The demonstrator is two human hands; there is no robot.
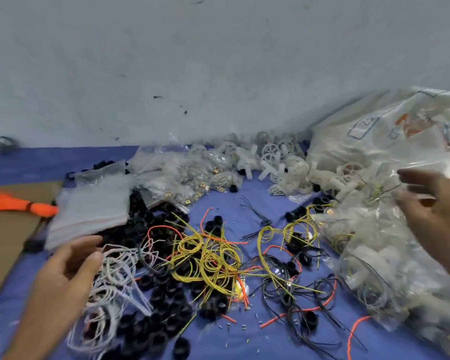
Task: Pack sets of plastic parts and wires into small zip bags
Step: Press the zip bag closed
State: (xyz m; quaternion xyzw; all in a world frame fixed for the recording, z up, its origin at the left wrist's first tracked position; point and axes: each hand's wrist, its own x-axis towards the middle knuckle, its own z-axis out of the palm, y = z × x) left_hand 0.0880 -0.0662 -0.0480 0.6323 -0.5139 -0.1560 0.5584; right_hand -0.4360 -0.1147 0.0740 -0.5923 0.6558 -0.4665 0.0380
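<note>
A tangle of yellow wires (208,258) lies mid-cloth, with orange and black wires (309,302) spread to its right and whitish wires (115,276) to its left. Black plastic rings (161,300) are heaped under and around them. White plastic wheel parts (276,157) pile up at the back. A stack of empty zip bags (89,206) sits at the left. My left hand (68,266) hovers with relaxed fingers beside that stack, over the whitish wires. My right hand (431,203), blurred, is spread above a heap of filled clear bags (374,255); no grip is visible.
Everything lies on a blue cloth (244,341) against a pale wall. Small bags with brass bits (192,178) sit at the back centre. A large white printed sack (390,131) stands at the right. Brown cardboard (8,237) with an orange tassel (18,203) lies at the left.
</note>
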